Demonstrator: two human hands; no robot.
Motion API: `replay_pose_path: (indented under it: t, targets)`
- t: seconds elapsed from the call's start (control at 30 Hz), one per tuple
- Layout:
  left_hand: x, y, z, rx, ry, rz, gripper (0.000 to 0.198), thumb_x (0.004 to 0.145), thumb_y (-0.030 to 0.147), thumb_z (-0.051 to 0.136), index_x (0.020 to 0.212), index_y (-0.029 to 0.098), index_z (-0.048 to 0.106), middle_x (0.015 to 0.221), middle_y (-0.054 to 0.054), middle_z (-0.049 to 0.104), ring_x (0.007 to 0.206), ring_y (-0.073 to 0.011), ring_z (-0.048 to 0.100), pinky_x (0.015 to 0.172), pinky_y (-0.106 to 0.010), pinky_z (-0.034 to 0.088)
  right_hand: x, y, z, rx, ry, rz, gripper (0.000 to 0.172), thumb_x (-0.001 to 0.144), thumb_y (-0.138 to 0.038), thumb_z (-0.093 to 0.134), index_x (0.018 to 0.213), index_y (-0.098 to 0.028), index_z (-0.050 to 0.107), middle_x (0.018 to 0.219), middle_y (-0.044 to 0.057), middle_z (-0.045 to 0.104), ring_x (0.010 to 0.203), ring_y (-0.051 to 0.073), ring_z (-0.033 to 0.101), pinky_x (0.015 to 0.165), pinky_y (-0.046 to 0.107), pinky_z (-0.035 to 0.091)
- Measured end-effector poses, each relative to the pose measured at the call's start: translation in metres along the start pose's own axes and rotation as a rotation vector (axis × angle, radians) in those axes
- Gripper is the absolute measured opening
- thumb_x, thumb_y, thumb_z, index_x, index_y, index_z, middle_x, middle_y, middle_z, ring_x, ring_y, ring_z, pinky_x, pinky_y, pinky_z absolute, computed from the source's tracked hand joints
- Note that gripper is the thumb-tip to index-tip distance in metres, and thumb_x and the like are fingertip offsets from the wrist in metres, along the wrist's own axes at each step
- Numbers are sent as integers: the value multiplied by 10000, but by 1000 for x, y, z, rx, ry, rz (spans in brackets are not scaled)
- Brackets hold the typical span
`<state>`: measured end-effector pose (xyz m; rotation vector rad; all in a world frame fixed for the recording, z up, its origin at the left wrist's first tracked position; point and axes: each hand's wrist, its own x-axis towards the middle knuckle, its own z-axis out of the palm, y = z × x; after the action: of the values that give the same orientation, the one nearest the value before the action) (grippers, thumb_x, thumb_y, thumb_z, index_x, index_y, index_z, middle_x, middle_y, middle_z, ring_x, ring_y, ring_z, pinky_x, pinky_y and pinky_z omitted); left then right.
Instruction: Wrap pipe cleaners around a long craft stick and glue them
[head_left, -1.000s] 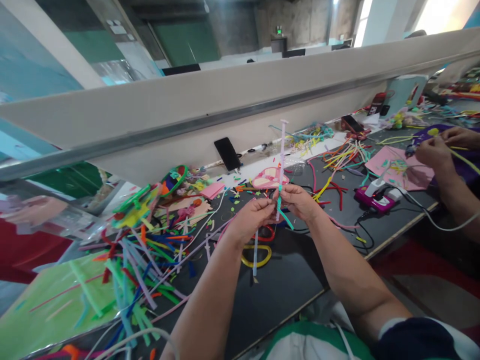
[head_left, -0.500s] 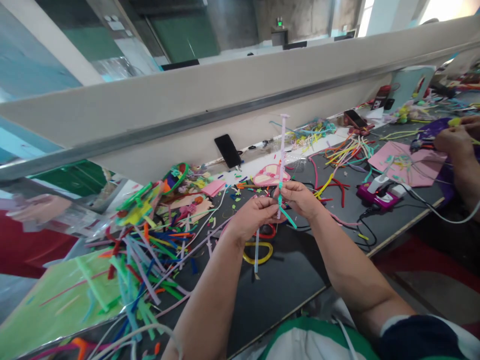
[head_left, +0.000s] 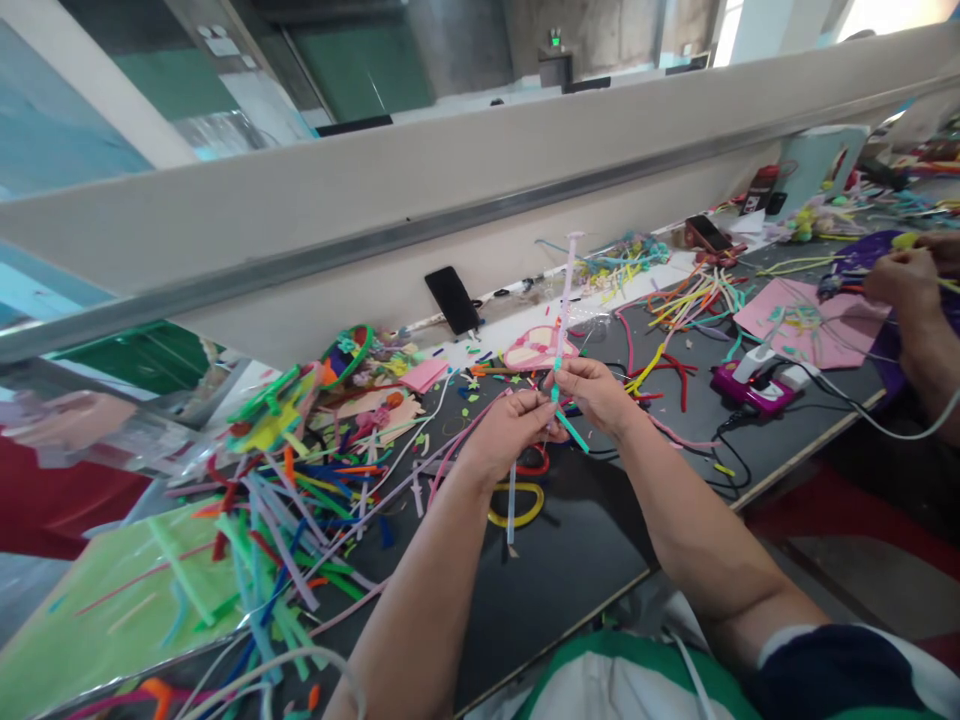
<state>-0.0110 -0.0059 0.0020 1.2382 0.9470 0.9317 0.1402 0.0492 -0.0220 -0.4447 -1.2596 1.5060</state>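
My left hand [head_left: 504, 432] and my right hand [head_left: 596, 392] meet over the dark table [head_left: 577, 560], both pinching a pale lilac pipe cleaner [head_left: 566, 290] that stands upright between them. A teal pipe cleaner [head_left: 570, 425] is wound round its lower part, with one end sticking out down to the right. The fingers of both hands are closed on the stems. Below my hands lie a yellow loop [head_left: 517, 505] and a red loop [head_left: 534, 465].
A heap of coloured pipe cleaners [head_left: 292, 500] and a green sheet [head_left: 112, 600] lie at left. A black phone [head_left: 452, 298] leans on the white partition. A pink glue gun base [head_left: 750, 385] with cable sits right. Another person's hands [head_left: 904, 280] work over pink paper [head_left: 810, 320].
My hands have shifted only slightly, still twisting the teal piece round the lilac stem. The other person's hands at right have moved further right and up.
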Motion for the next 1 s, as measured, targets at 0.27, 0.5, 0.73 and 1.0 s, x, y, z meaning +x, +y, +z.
replay_pose_path:
  t: [0.27, 0.5, 0.73, 1.0]
  targets:
    - [2, -2, 9, 410, 132, 180, 207, 824, 354, 560, 771, 155, 575, 686, -2, 623, 685, -146, 611, 715, -285, 478, 3, 6, 4, -83, 156, -70, 277, 692, -362, 686, 567, -159, 544, 605, -20, 583, 573, 97, 471, 600, 235, 366]
    - [5, -11, 15, 1015, 399, 373, 206, 836, 181, 446, 639, 171, 507, 615, -12, 512, 624, -141, 491, 651, -274, 379, 1, 10, 15, -616, 443, -237, 297, 678, -255, 633, 478, -178, 427, 504, -53, 377, 524, 91, 346, 528, 245, 271]
    - [-5, 10, 12, 7, -14, 48, 208, 805, 343, 594, 747, 145, 564, 631, 13, 545, 599, -116, 570, 677, -283, 487, -4, -7, 10, 92, -36, 55, 290, 749, -431, 638, 825, -152, 660, 551, -41, 481, 498, 82, 424, 508, 220, 364]
    - [-10, 11, 18, -308, -144, -53, 259, 715, 336, 724, 817, 120, 623, 629, -2, 579, 627, -145, 624, 684, -327, 538, -11, -12, 6, 267, -131, 119, 318, 686, -427, 737, 796, -134, 678, 573, -7, 584, 499, 94, 540, 498, 210, 449]
